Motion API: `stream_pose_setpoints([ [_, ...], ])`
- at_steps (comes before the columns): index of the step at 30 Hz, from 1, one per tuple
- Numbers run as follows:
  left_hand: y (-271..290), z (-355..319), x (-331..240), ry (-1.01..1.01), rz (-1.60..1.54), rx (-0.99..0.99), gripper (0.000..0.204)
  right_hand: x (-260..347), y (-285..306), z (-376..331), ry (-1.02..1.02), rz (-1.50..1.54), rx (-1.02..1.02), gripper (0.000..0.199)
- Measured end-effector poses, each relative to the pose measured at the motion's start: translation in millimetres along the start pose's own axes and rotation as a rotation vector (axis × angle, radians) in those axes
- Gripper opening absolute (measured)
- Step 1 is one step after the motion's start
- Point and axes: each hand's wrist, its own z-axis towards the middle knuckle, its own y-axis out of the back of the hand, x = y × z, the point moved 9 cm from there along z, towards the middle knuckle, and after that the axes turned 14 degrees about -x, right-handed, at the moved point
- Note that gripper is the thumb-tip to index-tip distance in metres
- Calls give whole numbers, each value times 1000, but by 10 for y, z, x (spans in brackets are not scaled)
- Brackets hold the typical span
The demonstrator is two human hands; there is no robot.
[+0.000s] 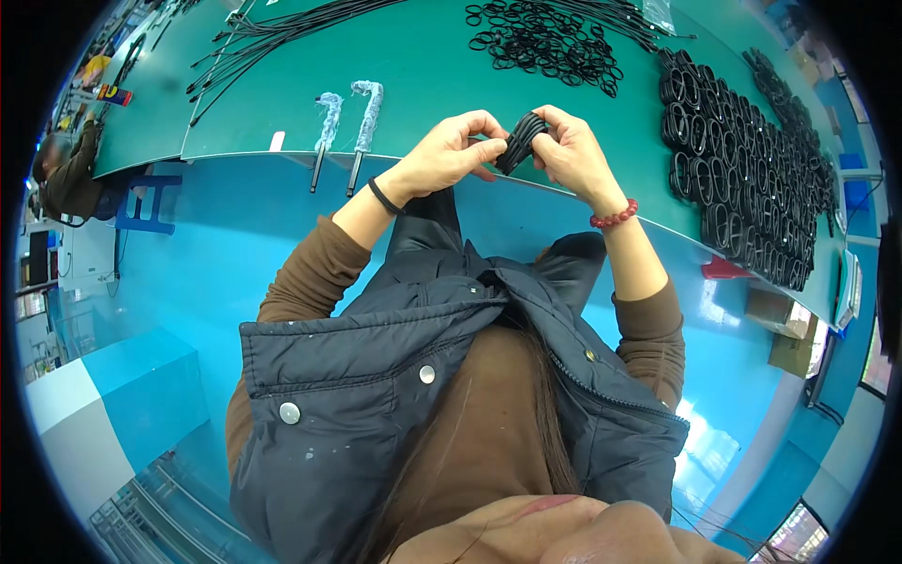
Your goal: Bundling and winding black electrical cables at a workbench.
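Both hands pinch one small coiled bundle of black cable (520,141) just above the near edge of the smooth green counter (423,66) — the left hand (451,150) grips its left side, the right hand (568,150) its right, fingers hiding the coil's ends. Loose black rubbery rings (550,42) lie scattered beyond, finished coils (742,179) stacked in rows at right — too many to count. Two foam-wrapped tools (348,127) lie at left.
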Motion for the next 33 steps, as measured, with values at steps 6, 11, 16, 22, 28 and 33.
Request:
stream_pose_setpoints([
  [6,-37,18,218,186,-108,69,17,-70,-18,-19,-48,26,25,24],
  [11,-124,-18,384,332,-346,79,17,-135,-11,-57,-165,100,41,23],
  [16,-137,-98,151,97,-85,-59,17,-133,9,-66,-158,198,2,23],
  [22,-323,-352,-380,-716,750,-301,23,-160,-29,-76,-143,263,-29,23],
  [28,-410,-395,-363,-856,807,-324,26,-205,5,-93,-168,325,-56,22],
  [33,-248,-256,-99,-494,308,-224,30,-247,4,-105,-196,476,-9,19],
])
